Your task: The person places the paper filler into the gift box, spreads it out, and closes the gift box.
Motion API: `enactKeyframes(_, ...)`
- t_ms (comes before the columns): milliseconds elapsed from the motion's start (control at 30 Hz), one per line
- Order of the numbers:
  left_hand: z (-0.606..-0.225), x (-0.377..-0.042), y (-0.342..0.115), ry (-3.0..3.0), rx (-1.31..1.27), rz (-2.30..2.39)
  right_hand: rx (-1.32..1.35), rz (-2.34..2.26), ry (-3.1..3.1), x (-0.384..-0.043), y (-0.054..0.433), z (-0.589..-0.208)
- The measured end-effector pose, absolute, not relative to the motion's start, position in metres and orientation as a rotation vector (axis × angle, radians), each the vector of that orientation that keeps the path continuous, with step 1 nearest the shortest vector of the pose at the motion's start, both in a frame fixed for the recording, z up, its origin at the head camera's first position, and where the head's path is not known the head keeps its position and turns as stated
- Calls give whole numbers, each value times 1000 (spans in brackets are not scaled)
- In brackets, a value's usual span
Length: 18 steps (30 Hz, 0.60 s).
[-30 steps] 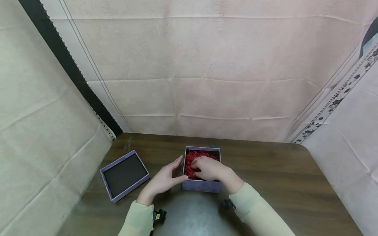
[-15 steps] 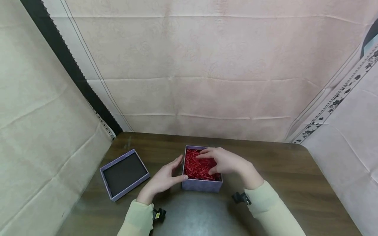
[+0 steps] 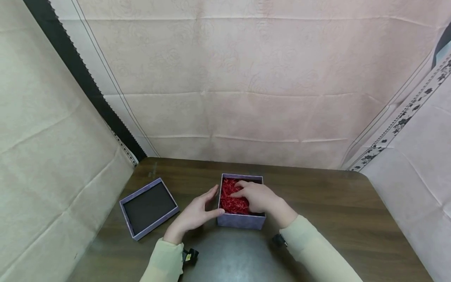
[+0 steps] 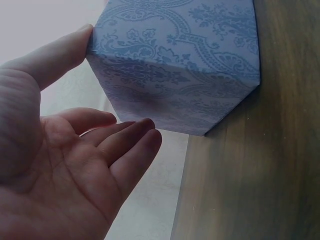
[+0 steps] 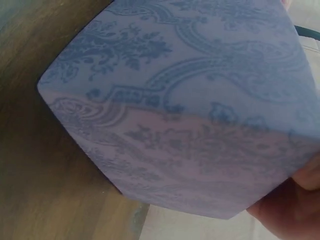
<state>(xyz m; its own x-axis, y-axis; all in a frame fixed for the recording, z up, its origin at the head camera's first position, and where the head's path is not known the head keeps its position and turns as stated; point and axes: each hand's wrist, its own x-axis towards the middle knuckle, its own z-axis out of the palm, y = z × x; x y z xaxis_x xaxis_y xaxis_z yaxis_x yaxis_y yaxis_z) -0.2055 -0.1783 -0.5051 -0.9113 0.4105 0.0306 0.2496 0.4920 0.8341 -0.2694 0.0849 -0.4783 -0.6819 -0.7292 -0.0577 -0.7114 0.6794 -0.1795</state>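
Observation:
A lavender patterned gift box (image 3: pixel 241 221) stands uncovered on the table, filled with crinkled red shredded paper (image 3: pixel 230 197). My left hand (image 3: pixel 195 215) is beside the box's left side. In the left wrist view its thumb touches a top corner of the box (image 4: pixel 170 85), while the other fingers reach along the side, loosely extended. My right hand (image 3: pixel 260 198) reaches over the right rim, fingers spread and bent down onto the red paper. The box wall (image 5: pixel 180 115) hides most of that hand in the right wrist view.
Left of the box lies its lid (image 3: pixel 150 208), inside up with a black lining, set at an angle on the brown wooden table (image 3: pixel 334 219). Pale cloth (image 3: pixel 264 98) hangs behind the table and at both sides.
My right hand lifted from the paper and shifted right, then came back down and left onto it. The red paper looks spread more evenly. My left hand, box and lid kept their places.

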Motion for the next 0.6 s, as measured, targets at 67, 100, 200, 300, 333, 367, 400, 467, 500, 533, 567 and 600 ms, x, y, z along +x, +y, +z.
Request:
enactKeyframes(67,-505,-205,-178,2558,572,1391,-1184,-204,2755,-269,85,-477)
enactKeyframes(100,-505,-205,-178,2558,571,1391,-1178,-201,2750,-268,86,-475)
enactKeyframes(200,-504,-205,-177,2557,572,1389,-1148,-216,2735,-264,89,-466)
enactKeyframes(300,-504,-205,-177,2559,574,1384,-1110,-300,2720,-257,96,-455)
enactKeyframes(333,-504,-205,-177,2560,575,1383,-1095,-345,2717,-255,99,-451)
enactKeyframes(367,-504,-205,-177,2562,576,1381,-1082,-389,2715,-252,102,-448)
enactKeyframes(400,-504,-205,-177,2564,576,1380,-1068,-437,2717,-250,106,-445)
enactKeyframes(467,-504,-205,-177,2568,576,1379,-1041,-530,2729,-245,113,-441)
enactKeyframes(500,-504,-205,-177,2569,575,1381,-1036,-579,2738,-242,116,-440)
enactKeyframes(533,-504,-205,-177,2570,575,1381,-1025,-627,2748,-240,120,-439)
enactKeyframes(567,-504,-205,-178,2572,575,1382,-1017,-671,2762,-238,123,-440)
enactKeyframes(600,-504,-204,-178,2573,575,1382,-1009,-719,2774,-236,126,-441)
